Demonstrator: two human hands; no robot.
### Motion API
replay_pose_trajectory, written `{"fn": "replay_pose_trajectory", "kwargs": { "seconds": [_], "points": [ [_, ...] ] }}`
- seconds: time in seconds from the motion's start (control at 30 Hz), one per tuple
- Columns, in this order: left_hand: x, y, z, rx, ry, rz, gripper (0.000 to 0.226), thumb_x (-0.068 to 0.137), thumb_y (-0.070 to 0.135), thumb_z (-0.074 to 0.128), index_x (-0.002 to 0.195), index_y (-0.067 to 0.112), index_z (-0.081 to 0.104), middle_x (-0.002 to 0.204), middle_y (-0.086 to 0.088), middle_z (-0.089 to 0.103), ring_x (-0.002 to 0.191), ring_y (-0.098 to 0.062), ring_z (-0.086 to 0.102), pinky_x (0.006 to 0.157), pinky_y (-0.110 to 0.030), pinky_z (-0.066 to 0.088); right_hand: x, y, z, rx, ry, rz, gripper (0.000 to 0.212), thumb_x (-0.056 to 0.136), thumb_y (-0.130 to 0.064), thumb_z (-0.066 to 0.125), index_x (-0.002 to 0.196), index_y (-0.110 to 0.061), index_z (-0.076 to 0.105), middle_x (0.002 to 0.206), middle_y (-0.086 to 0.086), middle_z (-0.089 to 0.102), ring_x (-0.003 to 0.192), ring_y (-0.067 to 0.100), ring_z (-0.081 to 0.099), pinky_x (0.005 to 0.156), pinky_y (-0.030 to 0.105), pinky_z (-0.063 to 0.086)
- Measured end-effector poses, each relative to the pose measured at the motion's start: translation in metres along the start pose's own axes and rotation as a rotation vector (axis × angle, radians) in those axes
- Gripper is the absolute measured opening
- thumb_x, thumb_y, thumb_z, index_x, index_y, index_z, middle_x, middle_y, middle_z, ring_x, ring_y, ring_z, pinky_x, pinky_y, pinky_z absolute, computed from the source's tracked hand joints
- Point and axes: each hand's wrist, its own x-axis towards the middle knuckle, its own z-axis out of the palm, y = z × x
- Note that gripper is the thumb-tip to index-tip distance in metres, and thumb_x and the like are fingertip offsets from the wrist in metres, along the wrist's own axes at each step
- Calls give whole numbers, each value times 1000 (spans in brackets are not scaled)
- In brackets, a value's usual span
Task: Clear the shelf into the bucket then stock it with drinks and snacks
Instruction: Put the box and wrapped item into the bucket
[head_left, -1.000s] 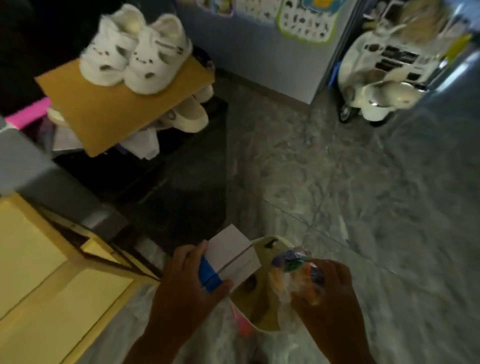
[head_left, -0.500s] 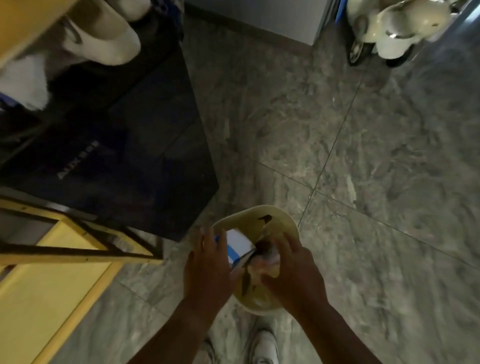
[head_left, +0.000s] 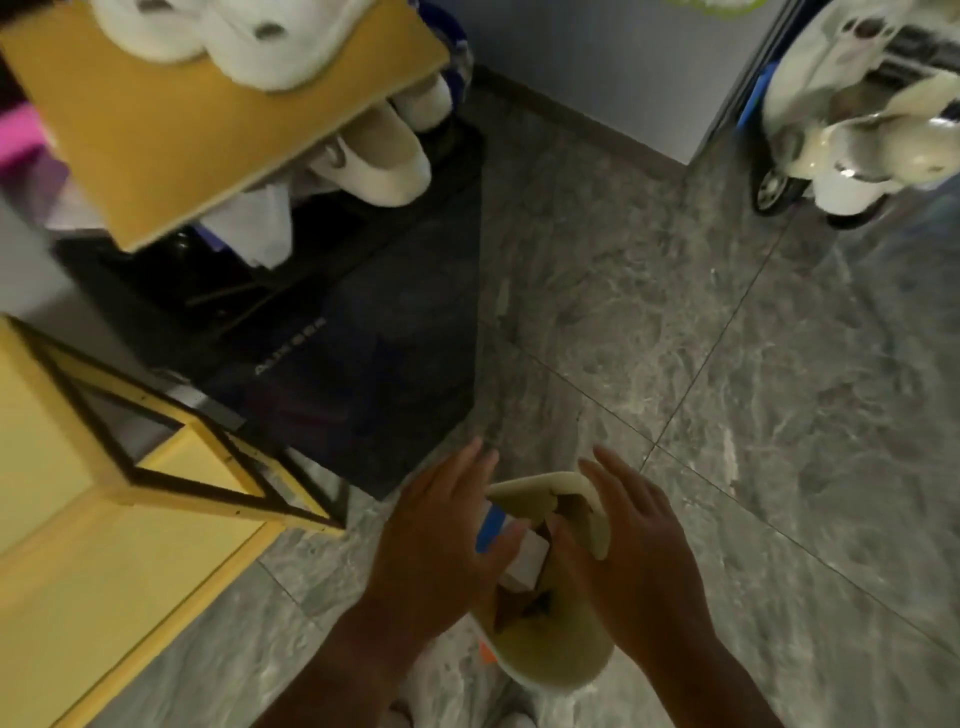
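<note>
A pale cream bucket (head_left: 556, 654) stands on the floor between my arms, tipped a little towards me. Inside it lies a white box with a blue stripe (head_left: 525, 564), and darker things below it are too dim to make out. My left hand (head_left: 441, 540) hovers over the bucket's left side with straight fingers, its thumb right beside the box. Over the right rim, my right hand (head_left: 639, 551) has its fingers spread and holds nothing. The yellow shelf (head_left: 130, 551) with a black frame is at the lower left.
A black box-like appliance (head_left: 363, 374) sits on the grey marble floor (head_left: 727, 415) beyond the bucket. An orange board (head_left: 208, 124) carries white shoes (head_left: 249, 41), with cream shoes (head_left: 384, 161) below it. A white toy scooter (head_left: 852, 130) stands at the top right.
The box and the snack bag that my hands carried have gone down into the bucket. Both hands have let go and now hover above it with fingers straight.
</note>
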Motion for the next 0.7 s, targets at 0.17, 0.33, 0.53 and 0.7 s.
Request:
{"fn": "replay_pose_trajectory", "kwargs": {
  "seconds": [0.17,0.33,0.53,0.7],
  "points": [
    [-19,2,-118,23,187,-34,74,90,75,32,152,35,23,162,18,17,146,-4,19,114,-29,25,14,-81,-50,-15,46,-194,71,87,-68,41,145,-28,43,154,-9,39,138,14,38,103,33,43],
    [-84,-38,-233,83,371,-157,80,83,83,25,151,39,26,161,20,19,144,-6,27,114,-35,34,18,-178,-77,43,51,-359,64,85,-59,61,140,-27,54,152,-13,42,132,16,49,99,33,45],
    [-208,-136,-337,134,557,-366,73,86,69,45,144,24,47,157,8,36,134,-19,47,104,-44,46,17,-318,-52,65,13,-613,71,82,-71,48,140,-31,53,153,-17,40,135,11,44,101,33,44],
    [-329,-234,-383,205,662,-634,77,87,70,42,143,19,48,153,1,42,132,-24,49,105,-40,43,-16,-472,18,59,-167,-831,74,84,-72,38,148,-34,39,156,-23,23,139,3,28,106,27,30]
  ]
}}
